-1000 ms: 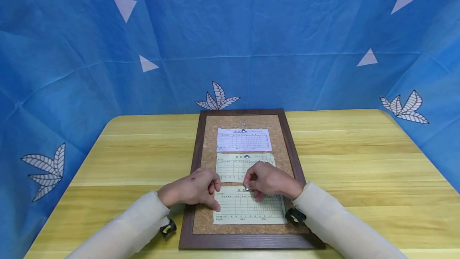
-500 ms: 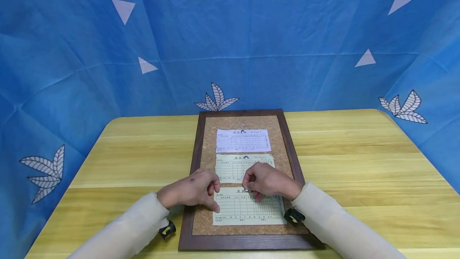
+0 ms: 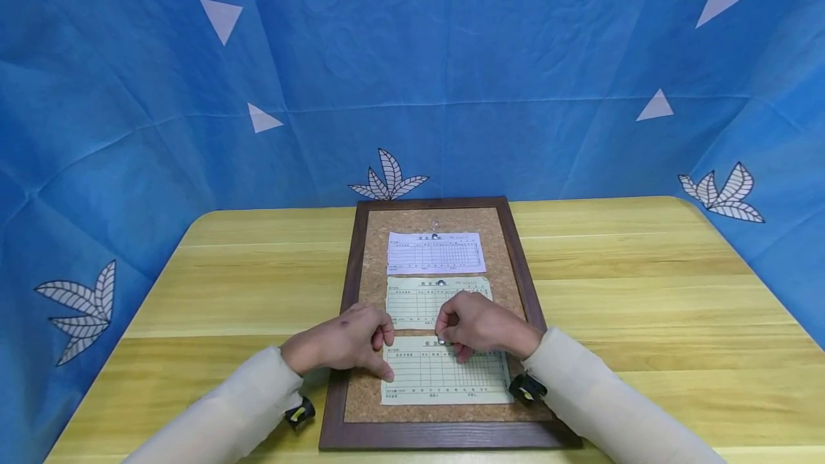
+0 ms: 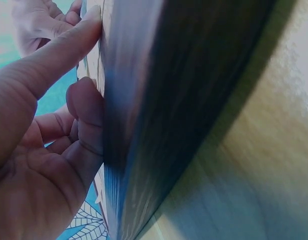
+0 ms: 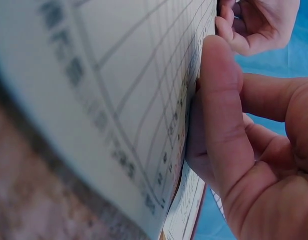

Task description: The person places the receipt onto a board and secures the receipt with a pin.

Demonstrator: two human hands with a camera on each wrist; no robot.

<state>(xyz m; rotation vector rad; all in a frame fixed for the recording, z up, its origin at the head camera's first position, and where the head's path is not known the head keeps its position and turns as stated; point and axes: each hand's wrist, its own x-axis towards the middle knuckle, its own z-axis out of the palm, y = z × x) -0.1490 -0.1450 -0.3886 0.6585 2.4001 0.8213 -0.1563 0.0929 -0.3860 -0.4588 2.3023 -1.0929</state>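
My right hand (image 3: 485,322) pinches a small shiny thumbtack (image 3: 441,341) at the top middle of the lowest pale green receipt slip (image 3: 425,378). In the right wrist view, the right fingers (image 5: 221,100) lie close along that slip's surface, and the tack is hidden. My left hand (image 3: 351,339) is spread at the slip's upper left, thumb on its left edge and index finger bent down near its top corner. Seen from the left wrist, the left thumb and fingers reach over the dark wooden frame (image 4: 128,65). All this lies on a framed cork board (image 3: 367,407).
Above are a second green slip (image 3: 412,303) and a white slip (image 3: 432,255), each with a tack at its top middle. A clear pin (image 3: 435,224) stands in the cork over them. The board lies on a wooden table (image 3: 638,321), with a blue cloth (image 3: 515,56) behind.
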